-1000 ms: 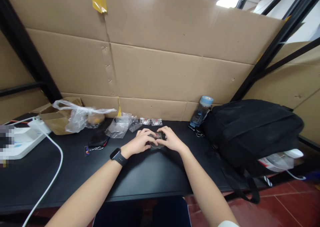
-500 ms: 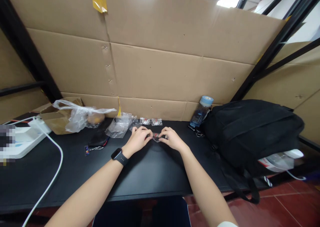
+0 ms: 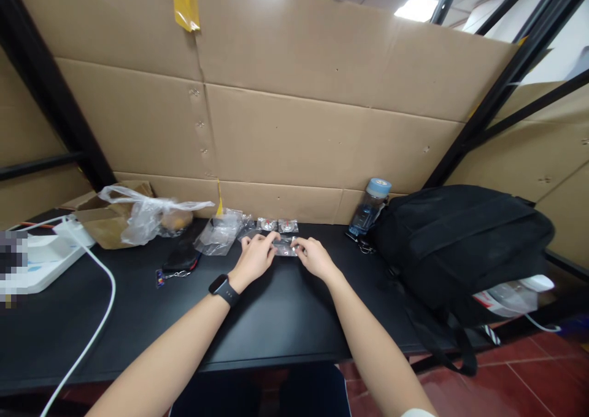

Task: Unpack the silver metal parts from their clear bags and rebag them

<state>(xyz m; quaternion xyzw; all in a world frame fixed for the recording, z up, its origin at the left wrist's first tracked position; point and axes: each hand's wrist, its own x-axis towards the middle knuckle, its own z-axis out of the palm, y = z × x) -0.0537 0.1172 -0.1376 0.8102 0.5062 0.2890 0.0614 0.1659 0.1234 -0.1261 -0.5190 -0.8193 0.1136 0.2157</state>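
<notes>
Between my two hands a small clear plastic bag (image 3: 285, 247) is stretched just above or on the black tabletop, with a small reddish mark showing in it. My left hand (image 3: 254, 259), a dark watch on its wrist, pinches the bag's left side. At the right end, the fingers of my right hand (image 3: 315, 259) are closed on its edge. Two small clear packets with round silvery items, a left packet (image 3: 267, 224) and a right packet (image 3: 288, 225), lie just beyond my hands. Crumpled clear plastic bags (image 3: 221, 232) are left of them.
A blue-capped bottle (image 3: 370, 205) and a black backpack (image 3: 460, 245) stand on the right. On the left are a black pouch (image 3: 181, 254) with a keychain, a cardboard box (image 3: 103, 221), a tied plastic bag (image 3: 142, 218) and a white cable (image 3: 113, 294). Cardboard panels (image 3: 294, 141) rise behind.
The small plastic bag is spread flatter and wider between my hands than before. My left fingers have shifted slightly up and left. The view has tilted a little.
</notes>
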